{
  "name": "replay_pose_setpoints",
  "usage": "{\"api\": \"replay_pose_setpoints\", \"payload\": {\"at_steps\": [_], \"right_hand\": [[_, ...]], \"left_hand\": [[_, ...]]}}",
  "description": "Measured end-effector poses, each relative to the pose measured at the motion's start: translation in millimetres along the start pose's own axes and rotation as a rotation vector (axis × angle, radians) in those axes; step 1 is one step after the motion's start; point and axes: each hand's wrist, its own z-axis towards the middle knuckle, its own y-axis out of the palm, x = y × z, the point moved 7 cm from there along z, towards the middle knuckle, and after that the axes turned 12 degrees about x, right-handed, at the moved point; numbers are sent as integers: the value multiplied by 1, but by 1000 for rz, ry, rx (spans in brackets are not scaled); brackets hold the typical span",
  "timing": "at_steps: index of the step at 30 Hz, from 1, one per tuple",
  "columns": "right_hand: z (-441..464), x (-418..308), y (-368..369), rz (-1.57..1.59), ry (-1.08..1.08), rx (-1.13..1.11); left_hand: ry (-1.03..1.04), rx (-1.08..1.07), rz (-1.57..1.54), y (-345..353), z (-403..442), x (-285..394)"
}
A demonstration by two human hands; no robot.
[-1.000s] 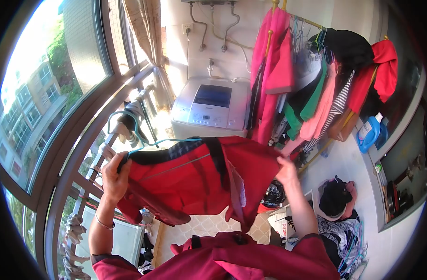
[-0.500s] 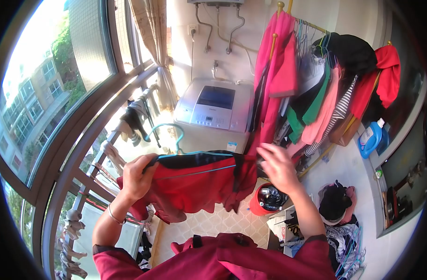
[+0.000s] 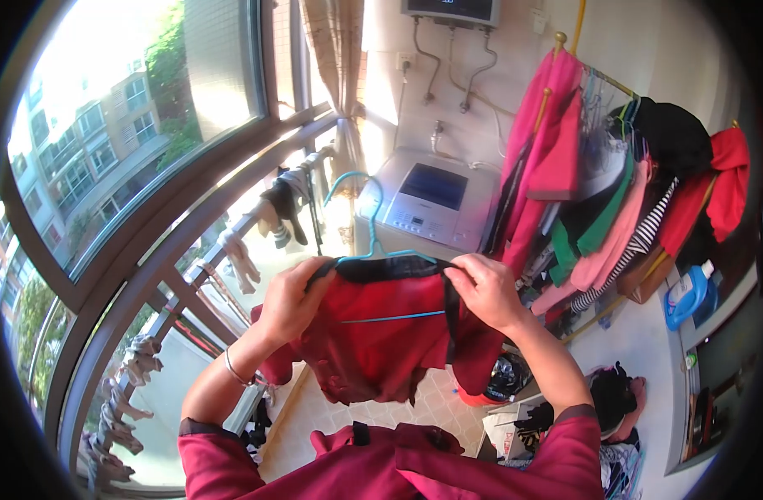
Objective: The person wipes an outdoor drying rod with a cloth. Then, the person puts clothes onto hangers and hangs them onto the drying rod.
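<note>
A dark red garment point(image 3: 365, 350) with black trim along its neckline hangs spread out in front of me. Inside it sits a light blue clothes hanger point(image 3: 378, 202), whose hook rises above the neckline while its lower bar crosses the red inside. My left hand point(image 3: 294, 302) is closed around the garment's left shoulder, fingers over the black edge. At the opposite shoulder, my right hand point(image 3: 486, 292) pinches the cloth, close to the hanger's end. Folds of cloth hide the hanger's tips.
A washing machine point(image 3: 436, 196) stands against the far wall. Clothes, including a pink garment point(image 3: 536, 150), crowd the rack at right. Socks point(image 3: 140, 358) hang along the window rail at left. A red bucket point(image 3: 475, 397) and a blue detergent bottle point(image 3: 686, 298) are at right.
My right hand, fingers spread beside the garment before, has closed on its right shoulder. The hanger's hook now stands higher, and the neckline faces me more openly. The view has shifted left.
</note>
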Motion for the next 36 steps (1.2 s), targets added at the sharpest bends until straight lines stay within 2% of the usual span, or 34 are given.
{"api": "replay_pose_setpoints", "payload": {"at_steps": [2,3,4,6,8,9,10,12,13,14,16,18,21,24,26,28,30,32,33,34,35,36], "right_hand": [[3,3,-8,-106,-37,85],[4,10,-14,-129,-37,106],[6,17,-19,-150,-37,125],[12,12,-18,-162,-137,140],[18,7,-15,-210,-176,148],[24,7,-14,-192,-199,169],[29,4,-16,-179,-222,207],[41,-7,-24,-167,-276,275],[48,-14,-27,-142,-318,295],[55,-23,-30,-136,-366,308],[69,-36,-28,-100,-416,325],[85,-46,-21,-29,-423,314],[103,-65,-4,134,-412,299],[117,-92,11,245,-396,301],[127,-113,17,320,-368,278],[136,-142,17,361,-428,300],[147,-177,13,356,-539,358],[157,-214,20,398,-655,363],[165,-232,29,387,-648,237],[170,-251,41,375,-639,106],[178,-266,58,414,-610,-56],[182,-285,72,381,-613,-119]], "left_hand": [[-97,40,-47,-15,5,3],[-139,61,115,-28,8,0],[148,187,311,-42,9,-2],[-176,116,104,-46,1,-10],[-383,0,-292,-36,-17,0],[-224,-28,-269,-39,-19,27],[-415,-279,-670,-28,-33,41],[-164,-232,-493,-43,-29,56],[64,-68,-210,-59,-23,56],[114,71,79,-74,-23,51],[96,268,275,-90,-24,46],[143,232,648,-97,-35,31],[221,449,883,-132,-51,36],[352,545,1027,-166,-60,53],[328,676,1194,-195,-75,60],[401,822,1176,-225,-91,77],[413,879,1166,-251,-102,95],[-165,728,603,-294,-120,55],[-15,901,602,-310,-133,59],[-13,909,620,-327,-143,59],[-3,1003,523,-348,-157,61],[9,1092,423,-368,-171,64]]}}
